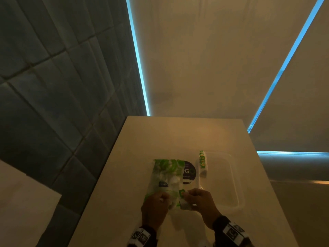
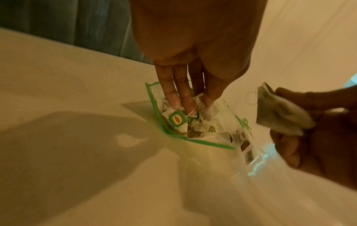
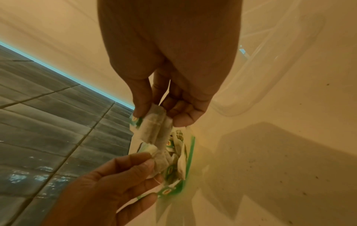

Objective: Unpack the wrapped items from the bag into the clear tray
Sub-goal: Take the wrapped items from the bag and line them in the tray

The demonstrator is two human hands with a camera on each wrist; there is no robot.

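**Clear plastic, green-edged: tea bags coming out**

Clear bag (image 2: 195,122) lies on the surface (image 1: 124,175) under the left hand (image 2: 193,53), whose straight fingers reach into its mouth. The right hand (image 3: 170,61) pinches a wrapped tea bag (image 3: 154,126) just beside it. The clear tray (image 1: 233,175) sits right of both hands. Best to pin the bag flat, lift clear of tangled strings, then release low inside the tray.
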